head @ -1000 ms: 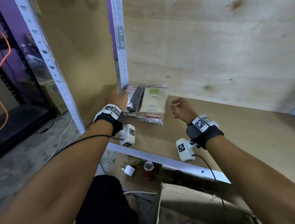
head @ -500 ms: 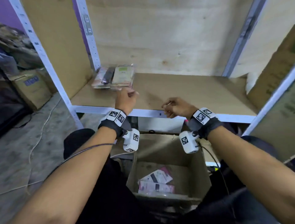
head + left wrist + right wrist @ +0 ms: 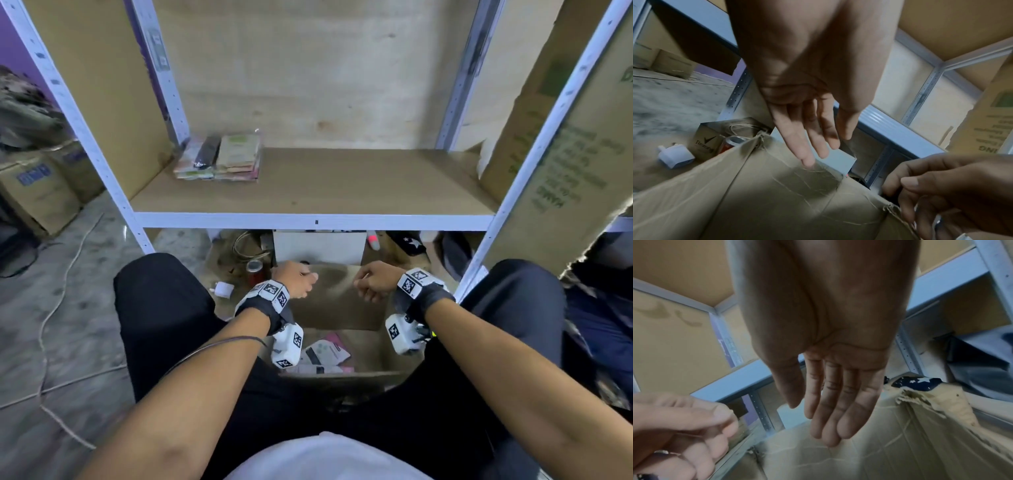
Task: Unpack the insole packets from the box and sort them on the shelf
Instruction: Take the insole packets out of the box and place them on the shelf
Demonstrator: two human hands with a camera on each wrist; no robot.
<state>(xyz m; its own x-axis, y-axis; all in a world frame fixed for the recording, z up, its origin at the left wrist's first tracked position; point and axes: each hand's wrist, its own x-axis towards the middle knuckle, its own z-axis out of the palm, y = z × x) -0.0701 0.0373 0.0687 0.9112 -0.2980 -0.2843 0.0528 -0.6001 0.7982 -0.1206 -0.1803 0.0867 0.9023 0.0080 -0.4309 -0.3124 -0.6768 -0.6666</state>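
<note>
A stack of insole packets (image 3: 219,158) lies at the back left of the wooden shelf (image 3: 342,185). Below the shelf stands an open cardboard box (image 3: 339,301) between my knees, with a few pink and white packets (image 3: 325,353) on its bottom. My left hand (image 3: 296,279) and right hand (image 3: 371,281) hover over the box's far side, both empty. In the left wrist view the left hand's fingers (image 3: 813,142) point down, relaxed and straight, above the box flap (image 3: 777,186). The right hand's fingers (image 3: 830,415) hang straight in the right wrist view.
White metal shelf posts (image 3: 113,185) frame the bay. A tall cardboard sheet (image 3: 561,171) leans at the right. On the floor left of the box lie a white charger (image 3: 222,288) and a red can (image 3: 254,269). Cartons (image 3: 41,192) stand far left, cables cross the floor.
Both hands have drawn back from the shelf and dropped down to the open box. The head view has tilted down, so the box and its packets show.
</note>
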